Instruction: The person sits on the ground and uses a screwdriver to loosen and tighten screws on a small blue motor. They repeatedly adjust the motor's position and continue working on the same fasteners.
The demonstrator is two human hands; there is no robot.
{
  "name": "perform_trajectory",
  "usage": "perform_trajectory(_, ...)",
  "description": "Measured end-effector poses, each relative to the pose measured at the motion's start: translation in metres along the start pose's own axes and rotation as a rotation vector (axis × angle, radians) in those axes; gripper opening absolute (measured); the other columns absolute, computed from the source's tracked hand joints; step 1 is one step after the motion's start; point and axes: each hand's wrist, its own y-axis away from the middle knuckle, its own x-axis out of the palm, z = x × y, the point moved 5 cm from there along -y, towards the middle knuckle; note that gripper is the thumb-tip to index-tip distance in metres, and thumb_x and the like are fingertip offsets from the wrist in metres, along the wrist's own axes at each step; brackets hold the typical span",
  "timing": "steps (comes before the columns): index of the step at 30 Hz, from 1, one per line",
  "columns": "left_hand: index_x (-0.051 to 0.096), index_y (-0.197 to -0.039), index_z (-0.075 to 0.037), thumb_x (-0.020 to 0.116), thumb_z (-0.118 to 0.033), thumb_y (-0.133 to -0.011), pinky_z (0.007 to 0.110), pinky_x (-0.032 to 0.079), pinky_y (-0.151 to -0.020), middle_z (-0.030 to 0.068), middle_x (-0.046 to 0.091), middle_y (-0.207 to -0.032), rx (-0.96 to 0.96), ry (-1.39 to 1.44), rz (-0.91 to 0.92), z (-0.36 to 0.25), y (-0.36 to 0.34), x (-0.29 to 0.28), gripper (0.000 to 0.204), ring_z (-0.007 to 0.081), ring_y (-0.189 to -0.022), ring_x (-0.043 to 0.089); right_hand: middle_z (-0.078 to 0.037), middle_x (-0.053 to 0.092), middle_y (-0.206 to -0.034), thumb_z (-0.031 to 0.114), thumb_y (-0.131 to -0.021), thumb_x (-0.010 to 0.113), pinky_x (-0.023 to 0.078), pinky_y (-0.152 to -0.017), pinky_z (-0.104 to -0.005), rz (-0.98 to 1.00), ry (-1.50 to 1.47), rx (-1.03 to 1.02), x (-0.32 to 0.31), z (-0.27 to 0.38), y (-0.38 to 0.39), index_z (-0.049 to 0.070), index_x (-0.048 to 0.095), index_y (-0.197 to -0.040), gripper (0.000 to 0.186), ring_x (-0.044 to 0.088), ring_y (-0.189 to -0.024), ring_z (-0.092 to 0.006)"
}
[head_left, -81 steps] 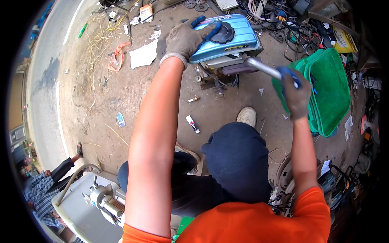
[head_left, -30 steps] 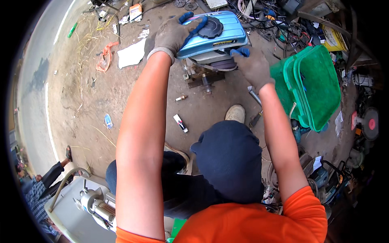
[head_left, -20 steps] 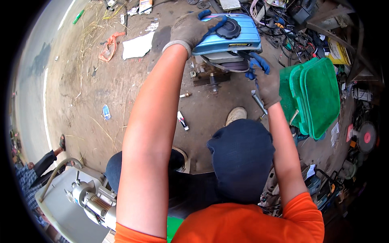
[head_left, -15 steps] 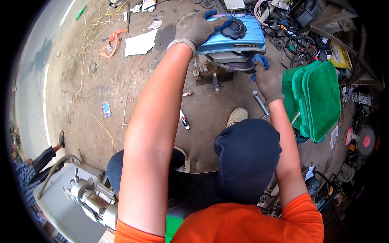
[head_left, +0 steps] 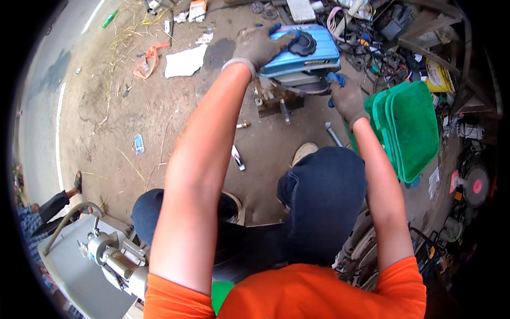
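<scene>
My gloved left hand (head_left: 260, 49) grips the left side of a blue fuel tank (head_left: 324, 48) with a black cap, fingers bent over its top. The tank sits on a small engine (head_left: 273, 106) with a projecting shaft. My gloved right hand (head_left: 345, 95) has its fingers curled at the engine's lower right edge; what they hold is hidden. Below that hand a silver bar-like tool (head_left: 333, 133) lies on the ground. A spark plug (head_left: 243, 125) and a narrow white-and-dark box (head_left: 237, 157) lie nearer my feet.
Stacked green tubs (head_left: 411, 127) stand at my right, with tangled cables (head_left: 361, 50) and metal scrap behind them. A white sheet (head_left: 183, 61) and litter lie left. A metal machine (head_left: 114, 255) sits lower left; a person's leg (head_left: 58, 199) shows beside the road (head_left: 48, 106).
My right hand has let go of the silver tool it held earlier, which now lies on the ground, and its fingers have moved to the engine's right edge. My left hand stays on the tank.
</scene>
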Motion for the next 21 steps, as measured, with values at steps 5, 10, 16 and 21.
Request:
perform_trajectory(5,0.061,-0.138,-0.002,0.062,-0.054,-0.098,0.042,0.048,-0.105,0.0231,0.066,-0.132,-0.396,0.737,-0.319,0.068,0.064,0.004,0.066,0.0362,-0.122,0.064,-0.026,0.071,-0.109,0.044,-0.093,0.067,0.052,-0.093,-0.0515,-0.074,0.275,-0.289,-0.06,0.069,0.007,0.007,0.069,-0.125,0.049,0.068,-0.1,-0.0436)
perform_trajectory(10,0.067,-0.13,-0.001,0.047,-0.055,-0.1,0.05,0.045,-0.11,0.0291,0.063,-0.135,-0.821,0.184,0.247,0.173,0.173,0.121,0.064,0.0457,-0.127,0.059,-0.026,0.063,-0.126,0.045,-0.093,0.067,0.049,-0.1,-0.0494,-0.111,0.413,-0.84,-0.031,0.141,-0.016,0.008,0.064,-0.135,0.057,0.064,-0.112,-0.0425)
perform_trajectory(16,0.072,-0.12,-0.002,0.051,-0.056,-0.1,0.047,0.049,-0.102,0.0231,0.074,-0.114,-0.842,0.309,0.261,0.141,0.17,0.16,0.061,0.0426,-0.116,0.066,-0.017,0.064,-0.132,0.05,-0.09,0.067,0.045,-0.105,-0.0483,-0.184,0.551,-0.91,0.034,0.147,-0.043,0.012,0.068,-0.131,0.056,0.062,-0.119,-0.0376)
perform_trajectory(21,0.073,-0.117,-0.002,0.058,-0.053,-0.095,0.048,0.05,-0.099,0.0238,0.074,-0.112,-0.773,0.21,0.255,0.133,0.179,0.16,0.058,0.0426,-0.113,0.068,-0.015,0.068,-0.126,0.05,-0.088,0.069,0.046,-0.104,-0.0475,-0.193,0.45,-0.941,0.039,0.146,-0.045,0.012,0.071,-0.124,0.052,0.063,-0.116,-0.0364)
